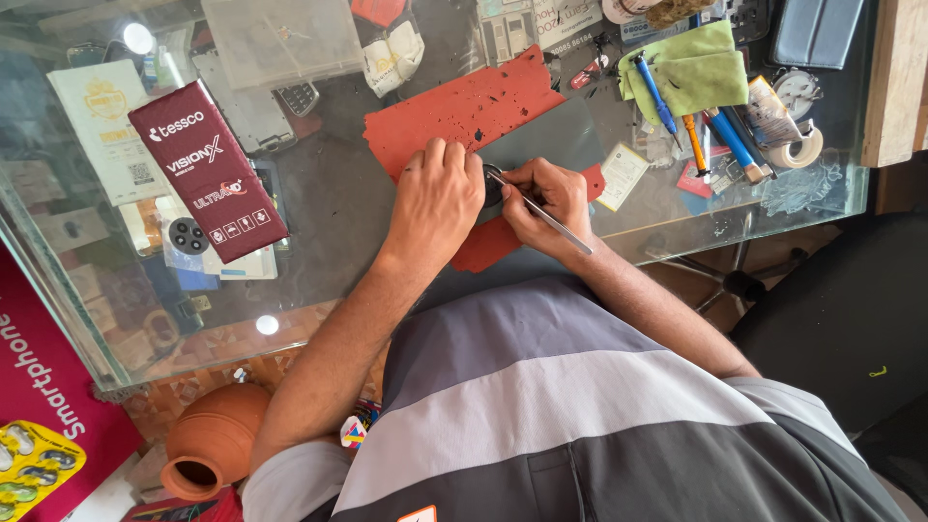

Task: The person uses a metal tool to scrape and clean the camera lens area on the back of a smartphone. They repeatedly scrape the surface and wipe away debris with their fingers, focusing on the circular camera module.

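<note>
My left hand (440, 198) rests fingers-down on a small dark object (494, 184) that lies on a red-orange work mat (464, 106) on the glass counter. The object is mostly hidden by both hands. My right hand (546, 203) is closed around metal tweezers (553, 220), whose tips point at the dark object just beside my left fingers. A dark grey sheet (551, 140) lies on the mat behind my hands.
A maroon box (208, 169) lies at left on the glass counter (329, 213). A green cloth (691, 68), blue screwdrivers (657, 95), a tape roll (804, 150) sit at right. A clay pot (213, 440) stands on the floor; a black chair (851, 309) is at right.
</note>
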